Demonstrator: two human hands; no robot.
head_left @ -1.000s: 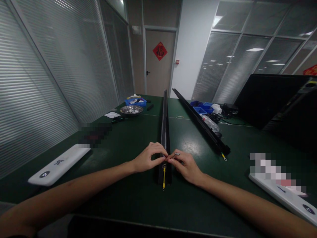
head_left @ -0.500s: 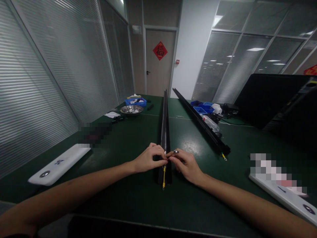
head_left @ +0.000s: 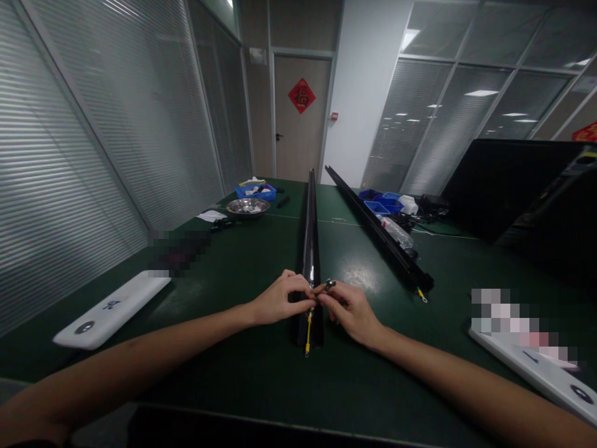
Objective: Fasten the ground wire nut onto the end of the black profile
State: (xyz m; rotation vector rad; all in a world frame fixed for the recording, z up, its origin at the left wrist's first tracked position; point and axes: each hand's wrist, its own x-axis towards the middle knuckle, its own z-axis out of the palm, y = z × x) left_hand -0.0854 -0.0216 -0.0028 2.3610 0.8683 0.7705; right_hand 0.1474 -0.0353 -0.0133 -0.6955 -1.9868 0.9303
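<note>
A long black channel-shaped rail (head_left: 311, 242) lies lengthwise on the green table, pointing away from me. Over its near part my left hand (head_left: 285, 300) is closed, thumb and fingertips pinched together. My right hand (head_left: 351, 311) meets it from the other side, also in a pinch, with the fingertips of both almost touching. What sits between them is too small and covered to make out. A small shiny metal piece (head_left: 330, 284) shows at my right index finger; I cannot tell whether it is worn or held. Below the fingertips hangs a short yellow wire (head_left: 308, 333) with a ring terminal.
A second black rail (head_left: 382, 230) lies slanted at right, a yellow lead (head_left: 422, 295) at its near end. White numbered devices (head_left: 114, 311) flank me. Farther back are a metal bowl (head_left: 248, 208), blue bins (head_left: 380, 202), a plastic bottle (head_left: 396, 232) and a dark screen (head_left: 508, 186).
Both hands stay at the same spot on the rail. The shiny piece at my right finger has tilted slightly, and the yellow wire's lower end has shifted a little left.
</note>
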